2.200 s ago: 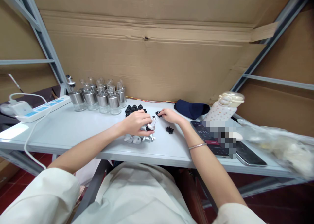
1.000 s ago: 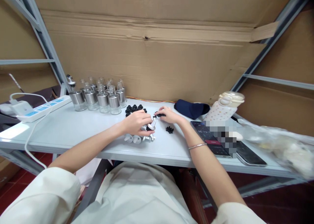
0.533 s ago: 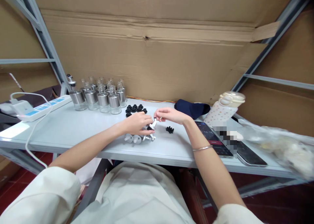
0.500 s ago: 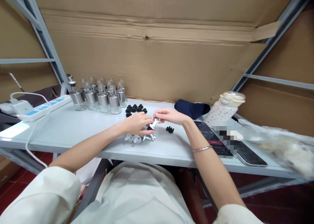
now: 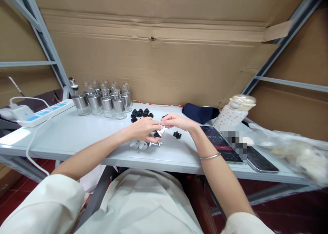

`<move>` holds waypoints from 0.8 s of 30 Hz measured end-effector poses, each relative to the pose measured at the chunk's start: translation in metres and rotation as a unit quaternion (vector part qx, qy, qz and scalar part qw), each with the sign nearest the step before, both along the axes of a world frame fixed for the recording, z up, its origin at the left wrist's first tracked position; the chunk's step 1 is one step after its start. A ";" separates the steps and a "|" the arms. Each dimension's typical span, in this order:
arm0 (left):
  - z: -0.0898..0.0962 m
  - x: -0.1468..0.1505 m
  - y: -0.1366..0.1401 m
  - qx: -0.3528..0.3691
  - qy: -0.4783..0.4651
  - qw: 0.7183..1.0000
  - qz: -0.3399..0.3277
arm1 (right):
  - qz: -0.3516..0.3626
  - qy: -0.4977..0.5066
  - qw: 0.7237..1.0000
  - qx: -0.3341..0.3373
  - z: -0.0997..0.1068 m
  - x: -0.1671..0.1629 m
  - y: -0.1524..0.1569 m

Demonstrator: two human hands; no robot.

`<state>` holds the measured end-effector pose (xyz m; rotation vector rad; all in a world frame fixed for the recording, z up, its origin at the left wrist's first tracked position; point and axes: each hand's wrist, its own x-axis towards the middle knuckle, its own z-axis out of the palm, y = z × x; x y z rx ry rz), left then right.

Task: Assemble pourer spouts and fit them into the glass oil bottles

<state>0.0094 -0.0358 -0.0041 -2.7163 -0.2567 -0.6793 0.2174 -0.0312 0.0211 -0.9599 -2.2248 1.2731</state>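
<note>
My left hand point(image 5: 144, 128) is closed around the black lower end of a silver pourer spout point(image 5: 160, 132), just above the table. The fingers of my right hand point(image 5: 178, 121) pinch at the spout's upper end; whether a small part sits between them is hidden. Below my left hand lie several more pourer spouts point(image 5: 142, 145) with pale round discs, partly covered by the hand. Beyond the hands sits a cluster of black rubber stoppers point(image 5: 140, 114). A small group of tiny black caps point(image 5: 177, 135) lies to the right, under my right wrist.
Several glass bottles point(image 5: 107, 104) with metal sleeves stand at the back left, one with a spout fitted. A power strip point(image 5: 51, 112) and cable lie at left. On the right are a navy cap point(image 5: 200, 113), a dotted bottle point(image 5: 232, 116), a tablet point(image 5: 222, 146), a phone point(image 5: 263, 162) and plastic bags point(image 5: 294, 152).
The spout has turned slightly in my left hand, tilting to the right. My right fingers have shifted a little at its tip.
</note>
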 end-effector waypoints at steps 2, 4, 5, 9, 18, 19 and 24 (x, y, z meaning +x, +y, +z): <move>0.002 -0.001 0.000 0.019 -0.009 1.000 -0.011 | -0.036 0.029 0.999 0.009 0.000 0.005 0.001; 0.005 -0.002 -0.001 0.035 -0.024 0.999 -0.020 | -0.068 0.054 0.996 0.021 0.001 0.012 0.003; 0.006 -0.002 -0.001 0.039 -0.033 0.998 -0.021 | -0.079 0.056 0.995 0.024 0.002 0.017 0.003; 0.008 -0.003 -0.002 0.027 -0.043 0.999 -0.016 | -0.108 0.002 0.994 0.004 0.005 0.033 0.005; 0.008 -0.003 -0.002 0.016 -0.020 1.000 0.009 | -0.217 -0.167 0.959 0.070 -0.009 0.053 0.024; 0.008 -0.003 -0.002 0.018 -0.021 1.000 0.008 | -0.228 -0.171 0.954 0.088 -0.010 0.055 0.027; 0.008 -0.003 -0.001 0.036 -0.039 0.999 -0.008 | -0.239 -0.204 0.944 0.103 -0.016 0.059 0.033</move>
